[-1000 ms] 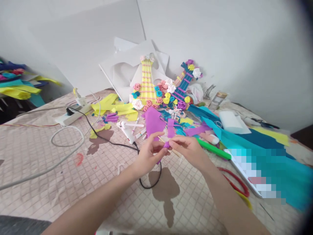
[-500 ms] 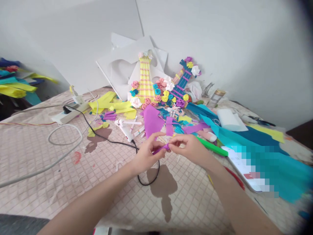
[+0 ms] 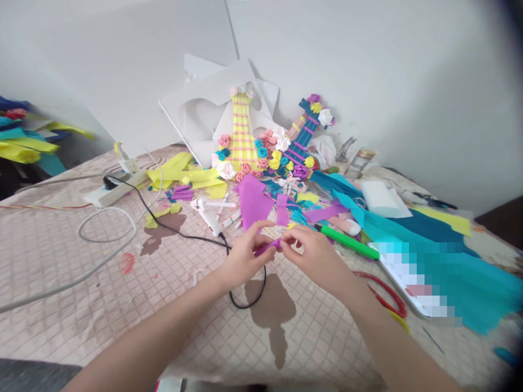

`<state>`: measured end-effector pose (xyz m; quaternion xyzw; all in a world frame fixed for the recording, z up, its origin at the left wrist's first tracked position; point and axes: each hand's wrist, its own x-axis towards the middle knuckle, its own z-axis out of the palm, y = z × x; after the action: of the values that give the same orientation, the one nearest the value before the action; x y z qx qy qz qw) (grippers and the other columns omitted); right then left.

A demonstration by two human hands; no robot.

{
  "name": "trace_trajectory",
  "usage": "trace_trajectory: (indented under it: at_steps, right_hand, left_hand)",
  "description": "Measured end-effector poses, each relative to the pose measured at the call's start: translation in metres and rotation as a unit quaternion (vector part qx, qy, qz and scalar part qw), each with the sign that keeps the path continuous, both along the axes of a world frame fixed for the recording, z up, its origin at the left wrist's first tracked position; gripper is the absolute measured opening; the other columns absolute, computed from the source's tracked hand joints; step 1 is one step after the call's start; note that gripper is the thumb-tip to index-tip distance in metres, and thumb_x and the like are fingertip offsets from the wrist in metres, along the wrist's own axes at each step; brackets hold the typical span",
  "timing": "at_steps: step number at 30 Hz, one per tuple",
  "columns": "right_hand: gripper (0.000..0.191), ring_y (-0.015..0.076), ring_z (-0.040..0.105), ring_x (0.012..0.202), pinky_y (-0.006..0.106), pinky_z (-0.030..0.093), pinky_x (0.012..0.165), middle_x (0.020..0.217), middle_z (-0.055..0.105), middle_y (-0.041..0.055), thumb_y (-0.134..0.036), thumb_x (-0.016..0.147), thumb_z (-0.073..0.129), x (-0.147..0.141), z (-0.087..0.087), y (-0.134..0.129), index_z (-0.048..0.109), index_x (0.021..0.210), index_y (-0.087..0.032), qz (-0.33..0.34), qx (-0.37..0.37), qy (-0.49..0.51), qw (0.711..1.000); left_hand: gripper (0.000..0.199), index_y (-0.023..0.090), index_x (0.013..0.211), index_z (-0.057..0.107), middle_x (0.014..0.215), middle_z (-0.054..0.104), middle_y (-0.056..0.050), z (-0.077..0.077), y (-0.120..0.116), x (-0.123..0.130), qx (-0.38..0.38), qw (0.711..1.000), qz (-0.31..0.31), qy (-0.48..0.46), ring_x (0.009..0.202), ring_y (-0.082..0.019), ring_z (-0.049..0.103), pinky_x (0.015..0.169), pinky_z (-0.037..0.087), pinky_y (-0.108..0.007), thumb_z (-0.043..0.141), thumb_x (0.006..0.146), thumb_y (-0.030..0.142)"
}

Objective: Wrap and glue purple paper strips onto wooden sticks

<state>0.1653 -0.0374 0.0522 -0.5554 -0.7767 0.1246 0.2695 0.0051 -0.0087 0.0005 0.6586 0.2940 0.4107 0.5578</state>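
Observation:
Between my two hands is a small strip of purple crepe paper, raised over the table. My left hand pinches it with thumb and fingers closed. The fingertips of my right hand are closed on the strip's right end. Just behind my hands lie a larger purple paper sheet and a white glue gun with a black cord. To the right of my right hand sits a green marker-like stick, and red-handled scissors lie partly under my right forearm.
Flower-trimmed paper guitars, one yellow and one blue, lean at the back. A power strip with cables stands left. Turquoise crepe paper, a phone and a tissue pack lie right. Yellow paper scraps lie at the back left.
My right hand has turned slightly and its forearm has shifted left, showing more of the red handle and the green stick's dark end. Both hands still hold the purple strip.

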Motion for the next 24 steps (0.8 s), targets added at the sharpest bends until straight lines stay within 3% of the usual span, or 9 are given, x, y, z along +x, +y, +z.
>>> trace_trajectory:
  at_steps: [4, 7, 13, 18, 24]
  right_hand:
    - [0.012, 0.0195, 0.059, 0.080, 0.033, 0.048, 0.067, 0.089, 0.067, 0.0051, -0.020, 0.078, 0.055, 0.004, -0.003, -0.002, 0.064, 0.086, -0.020, -0.002, -0.019, 0.094, 0.995]
    - [0.025, 0.0207, 0.059, 0.095, 0.034, 0.050, 0.075, 0.108, 0.064, 0.0067, -0.029, 0.080, 0.058, 0.008, -0.010, -0.001, 0.064, 0.103, -0.022, 0.019, -0.050, 0.163, 0.985]
    - [0.026, 0.0201, 0.051, 0.113, 0.040, 0.040, 0.098, 0.115, 0.062, 0.0055, -0.031, 0.086, 0.054, 0.004, -0.026, -0.001, 0.065, 0.109, -0.027, 0.079, -0.039, 0.249, 0.964]
    - [0.025, 0.0213, 0.055, 0.108, 0.041, 0.044, 0.093, 0.113, 0.064, 0.0071, -0.028, 0.088, 0.050, -0.002, -0.029, -0.004, 0.066, 0.107, -0.024, 0.066, 0.041, 0.209, 0.975]
    - [0.028, 0.0232, 0.054, 0.105, 0.043, 0.043, 0.093, 0.108, 0.064, 0.0105, -0.021, 0.088, 0.047, 0.005, -0.032, -0.003, 0.061, 0.111, -0.016, 0.088, 0.176, 0.040, 0.980]
  left_hand:
    - [0.037, 0.021, 0.113, 0.042, 0.072, 0.062, 0.000, 0.005, -0.002, 0.001, -0.033, 0.999, 0.005, -0.043, 0.064, -0.011, 0.056, 0.062, 0.043, -0.024, 0.058, 0.080, 0.028]
    - [0.037, 0.020, 0.108, 0.042, 0.072, 0.064, 0.000, 0.011, -0.004, 0.001, -0.080, 0.991, -0.014, -0.103, 0.064, -0.011, 0.057, 0.062, 0.043, -0.023, 0.062, 0.078, 0.028]
    - [0.035, 0.020, 0.100, 0.040, 0.070, 0.067, 0.001, 0.017, -0.005, 0.000, -0.128, 0.980, -0.038, -0.150, 0.060, -0.010, 0.058, 0.057, 0.041, -0.021, 0.065, 0.076, 0.026]
    - [0.036, 0.019, 0.097, 0.039, 0.066, 0.066, 0.001, 0.016, -0.004, 0.001, -0.129, 0.980, -0.036, -0.148, 0.057, -0.010, 0.058, 0.054, 0.040, -0.021, 0.066, 0.075, 0.027]
    - [0.038, 0.019, 0.095, 0.041, 0.059, 0.064, 0.002, 0.019, -0.003, 0.000, -0.144, 0.982, -0.033, -0.121, 0.054, -0.010, 0.058, 0.051, 0.038, -0.020, 0.069, 0.072, 0.030]
